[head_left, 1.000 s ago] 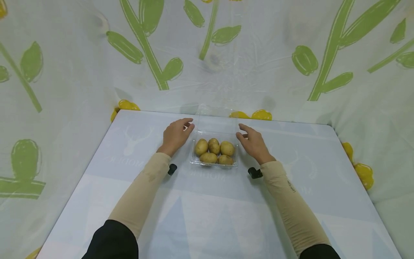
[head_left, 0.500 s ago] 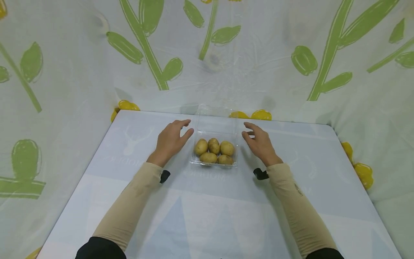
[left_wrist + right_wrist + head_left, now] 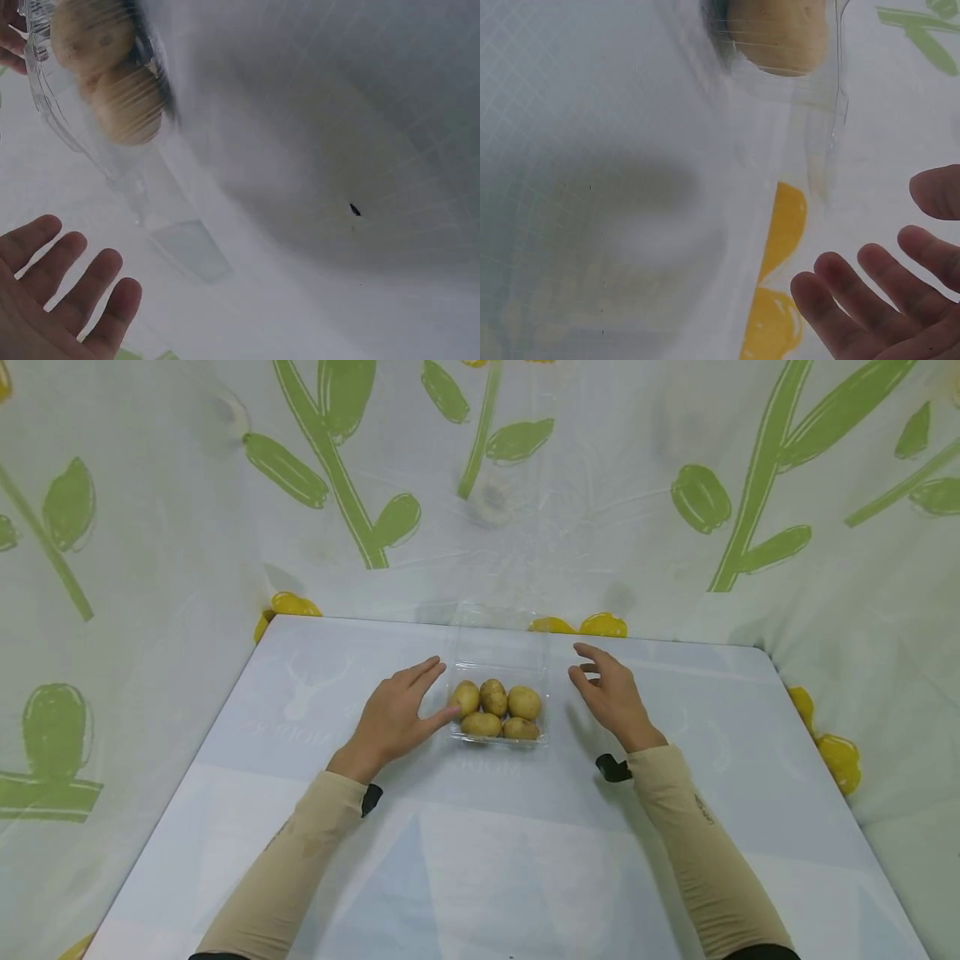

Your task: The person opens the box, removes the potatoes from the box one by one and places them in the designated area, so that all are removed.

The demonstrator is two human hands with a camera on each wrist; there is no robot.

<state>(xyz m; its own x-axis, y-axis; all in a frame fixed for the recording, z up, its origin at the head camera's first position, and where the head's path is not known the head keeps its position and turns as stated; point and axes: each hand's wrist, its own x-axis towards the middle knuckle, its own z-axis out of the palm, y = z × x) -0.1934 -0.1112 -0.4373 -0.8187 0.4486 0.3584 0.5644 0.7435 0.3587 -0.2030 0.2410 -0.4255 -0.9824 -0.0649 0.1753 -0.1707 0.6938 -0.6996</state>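
On either side of the clear box (image 3: pixel 501 670) of potatoes (image 3: pixel 493 697), both hands (image 3: pixel 392 718) (image 3: pixel 613 697) loosely spread, empty.

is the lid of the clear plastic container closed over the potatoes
No, the head view shows the transparent lid open behind the clear plastic container, leaving the five potatoes uncovered.

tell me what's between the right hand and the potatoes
A bare strip of table, then the side of the clear container, lie between the right hand and the potatoes; the head view shows this.
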